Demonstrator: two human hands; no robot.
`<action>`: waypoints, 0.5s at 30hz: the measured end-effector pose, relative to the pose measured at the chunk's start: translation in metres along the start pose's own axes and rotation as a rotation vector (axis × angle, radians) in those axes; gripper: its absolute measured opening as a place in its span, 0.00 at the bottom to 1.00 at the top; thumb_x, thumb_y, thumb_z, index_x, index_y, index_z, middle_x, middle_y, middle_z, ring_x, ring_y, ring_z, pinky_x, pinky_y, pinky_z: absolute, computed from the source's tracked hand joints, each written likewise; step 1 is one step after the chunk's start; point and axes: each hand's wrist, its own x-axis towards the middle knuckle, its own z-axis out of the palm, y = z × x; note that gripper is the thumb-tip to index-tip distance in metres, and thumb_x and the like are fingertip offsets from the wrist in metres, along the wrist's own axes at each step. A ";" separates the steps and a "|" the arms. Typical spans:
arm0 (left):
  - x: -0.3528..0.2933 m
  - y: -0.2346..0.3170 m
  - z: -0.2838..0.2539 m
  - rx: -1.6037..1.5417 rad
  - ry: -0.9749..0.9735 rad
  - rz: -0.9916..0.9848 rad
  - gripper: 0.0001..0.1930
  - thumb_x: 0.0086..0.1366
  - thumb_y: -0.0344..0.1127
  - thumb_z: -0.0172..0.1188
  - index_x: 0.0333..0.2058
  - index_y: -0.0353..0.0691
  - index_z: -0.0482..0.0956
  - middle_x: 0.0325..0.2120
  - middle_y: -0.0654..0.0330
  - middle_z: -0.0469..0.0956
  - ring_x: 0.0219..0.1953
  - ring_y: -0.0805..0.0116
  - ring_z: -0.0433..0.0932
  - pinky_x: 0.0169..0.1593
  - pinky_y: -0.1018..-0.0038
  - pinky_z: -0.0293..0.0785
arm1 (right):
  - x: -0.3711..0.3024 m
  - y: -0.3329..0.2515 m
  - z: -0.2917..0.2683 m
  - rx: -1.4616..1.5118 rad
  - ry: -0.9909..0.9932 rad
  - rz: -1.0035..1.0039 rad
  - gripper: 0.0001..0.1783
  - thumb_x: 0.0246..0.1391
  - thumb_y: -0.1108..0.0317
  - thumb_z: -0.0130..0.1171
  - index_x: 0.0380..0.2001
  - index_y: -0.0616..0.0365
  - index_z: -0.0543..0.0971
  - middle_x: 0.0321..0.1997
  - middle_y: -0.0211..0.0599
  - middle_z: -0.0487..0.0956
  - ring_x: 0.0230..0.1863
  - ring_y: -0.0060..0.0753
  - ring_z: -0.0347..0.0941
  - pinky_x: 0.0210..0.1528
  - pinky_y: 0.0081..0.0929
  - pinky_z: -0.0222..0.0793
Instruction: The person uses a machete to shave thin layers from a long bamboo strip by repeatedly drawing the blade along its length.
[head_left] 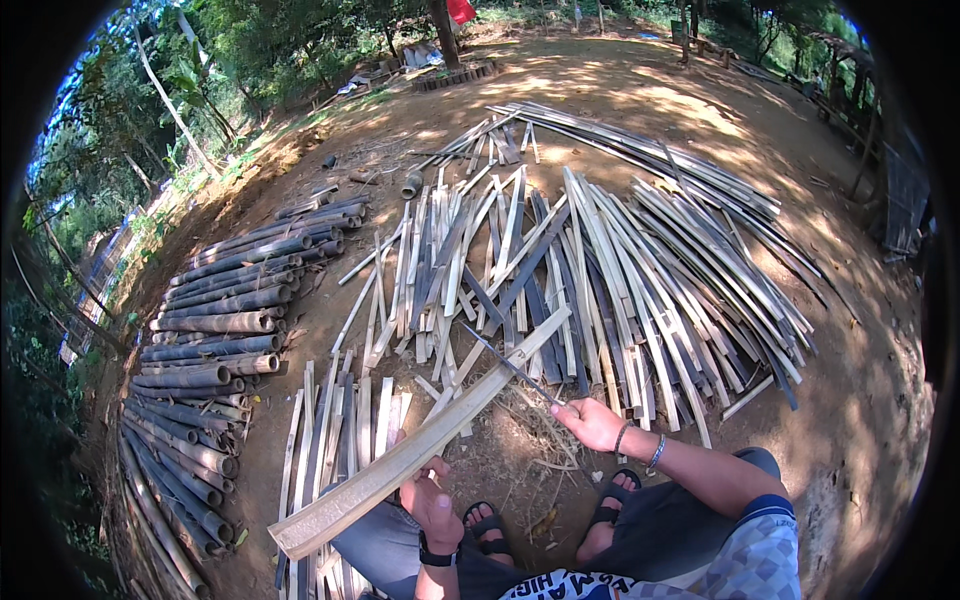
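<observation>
My left hand (432,508) is closed around the underside of a long, pale split bamboo strip (400,456). The strip slants from low left, over my left thigh, up toward the middle of the view. In my right hand (592,424) is a knife (537,384), its thin dark blade pointing up and left. The blade crosses the strip near its far end; whether it cuts in cannot be told. Part of the left hand's grip is hidden by the strip.
Split bamboo strips (640,290) lie fanned in front of me, with more strips (325,420) by my left leg. Dark round bamboo poles (215,345) are stacked at left. My sandalled feet (487,525) rest on dirt strewn with shavings. A tree trunk (443,35) stands beyond.
</observation>
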 end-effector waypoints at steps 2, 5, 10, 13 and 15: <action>0.013 0.001 -0.011 0.212 0.212 0.023 0.36 0.59 0.59 0.51 0.54 0.30 0.65 0.39 0.53 0.71 0.41 0.63 0.70 0.50 0.66 0.65 | -0.018 -0.019 0.008 0.031 -0.025 -0.020 0.36 0.59 0.37 0.43 0.27 0.65 0.78 0.18 0.49 0.76 0.28 0.48 0.77 0.37 0.42 0.71; 0.042 0.026 -0.008 0.032 0.373 0.111 0.32 0.62 0.58 0.47 0.50 0.32 0.68 0.37 0.56 0.69 0.42 0.64 0.69 0.51 0.68 0.63 | -0.048 -0.037 0.012 -0.015 -0.014 -0.046 0.34 0.60 0.40 0.43 0.29 0.65 0.78 0.19 0.52 0.76 0.29 0.53 0.77 0.37 0.44 0.71; 0.091 0.077 0.019 -0.489 0.151 0.127 0.22 0.70 0.54 0.41 0.29 0.41 0.68 0.21 0.64 0.65 0.26 0.74 0.65 0.34 0.78 0.62 | -0.061 -0.028 0.023 0.037 0.088 -0.116 0.30 0.61 0.44 0.45 0.35 0.67 0.75 0.17 0.54 0.75 0.27 0.56 0.77 0.35 0.46 0.71; 0.113 0.075 0.038 -0.548 -0.141 0.183 0.24 0.71 0.55 0.39 0.22 0.44 0.61 0.14 0.68 0.57 0.16 0.78 0.57 0.26 0.80 0.55 | -0.057 -0.028 0.018 0.010 0.195 -0.119 0.30 0.61 0.45 0.46 0.41 0.69 0.71 0.14 0.55 0.73 0.26 0.59 0.76 0.33 0.48 0.70; 0.118 0.070 0.047 -0.570 -0.159 0.219 0.27 0.69 0.60 0.39 0.19 0.45 0.60 0.10 0.68 0.57 0.12 0.78 0.56 0.22 0.81 0.54 | -0.066 -0.046 0.014 0.049 0.163 -0.143 0.28 0.61 0.46 0.47 0.39 0.68 0.71 0.14 0.55 0.73 0.26 0.59 0.76 0.33 0.48 0.70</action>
